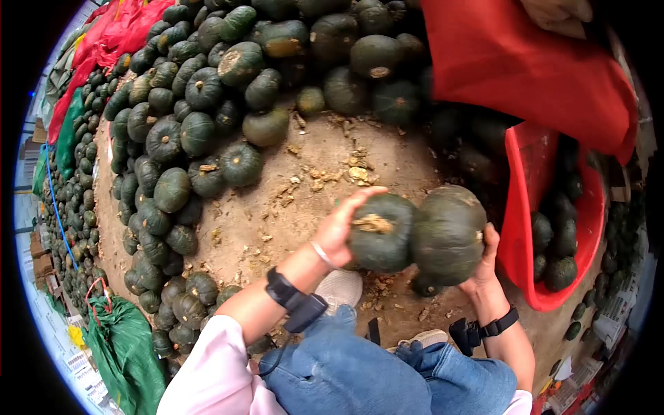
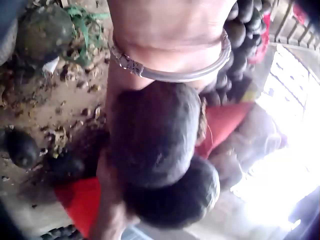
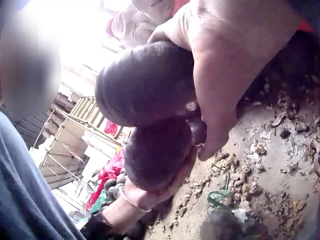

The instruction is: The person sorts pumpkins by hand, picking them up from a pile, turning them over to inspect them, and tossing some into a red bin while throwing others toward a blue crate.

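Two dark green pumpkins are held side by side above the dirt floor, touching each other. My left hand (image 1: 337, 232) grips the outer side of the left pumpkin (image 1: 387, 252), which has a dry tan stem facing up. On the other side, my right hand (image 1: 485, 266) holds the right pumpkin (image 1: 448, 235), larger and ribbed, fingers curved round its outer edge. In the right wrist view the left pumpkin (image 3: 157, 152) rests in my left hand, and the right pumpkin (image 3: 145, 82) sits under my right hand. A smaller pumpkin (image 1: 427, 284) shows below them.
Heaped pumpkins (image 1: 197, 131) curve round the left and back. A red tub (image 1: 512, 214) at my right holds several pumpkins, beside a red cloth (image 1: 519, 76). A green sack (image 1: 124, 346) lies at left front. Dry debris (image 1: 358, 174) litters the floor. Another person's gloved hand (image 1: 557, 14) shows at top right.
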A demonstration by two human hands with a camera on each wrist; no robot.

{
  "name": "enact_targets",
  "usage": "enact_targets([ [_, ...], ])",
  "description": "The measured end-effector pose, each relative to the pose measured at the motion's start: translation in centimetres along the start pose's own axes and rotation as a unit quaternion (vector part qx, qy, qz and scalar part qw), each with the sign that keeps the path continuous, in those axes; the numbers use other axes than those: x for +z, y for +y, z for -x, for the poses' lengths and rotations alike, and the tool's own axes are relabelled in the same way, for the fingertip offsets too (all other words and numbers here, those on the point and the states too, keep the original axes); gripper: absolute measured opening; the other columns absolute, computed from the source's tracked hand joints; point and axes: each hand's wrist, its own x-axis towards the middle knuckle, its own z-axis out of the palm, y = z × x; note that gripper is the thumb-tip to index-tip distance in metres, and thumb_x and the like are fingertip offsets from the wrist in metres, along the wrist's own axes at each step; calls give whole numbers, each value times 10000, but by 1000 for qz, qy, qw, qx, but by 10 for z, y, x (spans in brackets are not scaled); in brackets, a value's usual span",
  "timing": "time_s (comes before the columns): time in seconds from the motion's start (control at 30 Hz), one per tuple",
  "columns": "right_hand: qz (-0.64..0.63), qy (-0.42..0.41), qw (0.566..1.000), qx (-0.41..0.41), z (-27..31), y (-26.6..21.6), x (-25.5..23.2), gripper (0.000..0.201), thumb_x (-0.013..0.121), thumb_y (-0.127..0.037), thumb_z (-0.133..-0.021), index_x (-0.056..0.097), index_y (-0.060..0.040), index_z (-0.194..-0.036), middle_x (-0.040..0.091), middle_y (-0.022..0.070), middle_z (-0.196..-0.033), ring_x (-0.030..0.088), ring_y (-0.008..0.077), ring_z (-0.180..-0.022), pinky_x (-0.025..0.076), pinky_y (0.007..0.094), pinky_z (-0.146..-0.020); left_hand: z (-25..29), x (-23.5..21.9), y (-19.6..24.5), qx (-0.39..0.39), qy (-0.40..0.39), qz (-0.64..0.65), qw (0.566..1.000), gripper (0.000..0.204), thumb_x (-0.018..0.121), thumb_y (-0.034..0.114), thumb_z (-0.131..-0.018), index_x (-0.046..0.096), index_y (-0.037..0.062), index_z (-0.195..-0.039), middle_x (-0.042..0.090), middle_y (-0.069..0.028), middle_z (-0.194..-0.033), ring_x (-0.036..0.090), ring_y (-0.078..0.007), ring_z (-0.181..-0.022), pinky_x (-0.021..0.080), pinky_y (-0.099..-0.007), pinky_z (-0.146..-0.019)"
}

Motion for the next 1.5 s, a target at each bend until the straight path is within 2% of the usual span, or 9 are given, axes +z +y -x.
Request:
enact_targets([
  [0.3,-98,-2,993,-64,-3,30,-21,411,610,-372,-907,558,-85,-1196,576,54,-1211,530,209,-1143,429,396,-1014,14,52,22,65,-212,-208,953,536,430,408,-996,457,36,-1381,380,-146,-1453,311,-267,-1380,208,-418,-1154],
  [0.4,-78,-108,987,-88,-3,28,-39,539,586,-505,-889,530,-187,-1320,509,77,-1384,452,276,-1295,386,486,-1067,15,-7,80,150,91,-772,611,654,613,469,-867,494,6,-1314,434,-213,-1391,394,-330,-1314,317,-434,-1099],
  [0.5,-45,-91,990,-98,5,24,-33,553,585,-508,-889,505,-190,-1334,477,73,-1397,429,287,-1303,373,508,-1057,11,-115,130,58,438,-864,242,847,765,424,-670,430,29,-1339,364,-190,-1416,316,-359,-1331,348,-535,-1032],
  [0.67,10,-54,994,-97,34,22,-31,577,582,-513,-888,463,-196,-1356,425,67,-1420,391,305,-1316,352,545,-1042,15,-146,143,16,459,-783,420,952,826,415,-596,387,98,-1379,387,-191,-1400,372,-374,-1306,374,-548,-1014],
  [0.77,23,-31,995,-97,59,20,-38,593,581,-516,-888,438,-200,-1369,393,63,-1433,369,316,-1324,340,567,-1033,34,-154,123,163,280,-378,867,726,751,343,-712,449,81,-1317,563,-140,-1216,566,-296,-1116,449,-444,-984],
  [0.83,26,-16,995,-96,73,21,-41,604,580,-518,-888,421,-203,-1378,372,60,-1442,353,323,-1330,331,582,-1027,49,-129,103,137,101,-83,982,610,605,333,-801,464,47,-1321,563,-157,-1268,570,-301,-1141,445,-471,-1010],
  [1.13,12,-17,993,-119,99,16,-53,658,576,-527,-887,345,-214,-1418,278,49,-1482,285,355,-1354,294,649,-999,40,-26,63,84,-166,150,971,740,461,537,-798,474,49,-1353,501,-203,-1367,506,-368,-1240,443,-546,-1006],
  [1.23,-14,-38,990,-133,88,12,-51,677,575,-530,-887,320,-217,-1431,247,45,-1495,262,366,-1362,281,671,-990,34,-71,35,121,137,-72,981,747,451,580,-831,423,95,-1399,414,-218,-1431,447,-403,-1286,424,-636,-984],
  [1.5,-114,-115,969,-188,86,-11,-54,731,571,-538,-886,253,-227,-1466,163,35,-1531,201,395,-1383,248,730,-965,26,-41,13,-38,-75,274,958,930,503,747,-761,331,149,-1452,308,-241,-1480,361,-535,-1288,475,-689,-865],
])
